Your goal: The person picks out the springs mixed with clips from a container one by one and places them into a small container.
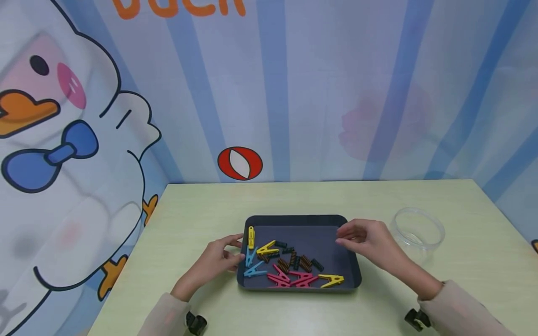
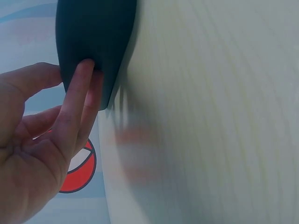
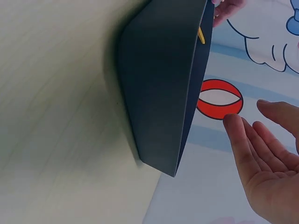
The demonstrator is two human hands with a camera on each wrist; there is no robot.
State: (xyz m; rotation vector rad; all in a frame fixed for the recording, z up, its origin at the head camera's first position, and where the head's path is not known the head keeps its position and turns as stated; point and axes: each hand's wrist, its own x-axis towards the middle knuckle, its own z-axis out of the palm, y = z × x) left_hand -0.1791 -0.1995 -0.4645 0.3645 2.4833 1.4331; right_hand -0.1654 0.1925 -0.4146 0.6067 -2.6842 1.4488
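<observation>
A dark grey tray [image 1: 321,233] lies on the table, holding plastic clothespins and small coil springs. At its left edge my left hand [image 1: 218,256] touches the tray, fingers fairly straight; the left wrist view shows fingertips [image 2: 84,65] against the outer wall. My right hand [image 1: 365,240] hovers over the right rim with nothing between thumb and fingers. Blue clothespins [image 1: 254,270] and a yellow clothespin [image 1: 251,237] sit near the left wall. Pink clothespins [image 1: 279,277] and another yellow clothespin [image 1: 332,280] lie along the front. Dark and copper-coloured springs [image 1: 293,259] are scattered mid-tray.
To the right of the tray stands a clear round container [image 1: 418,228]. Behind the pale wooden table [image 1: 210,200] hangs a printed backdrop [image 1: 311,93] with blue stripes and a cartoon duck.
</observation>
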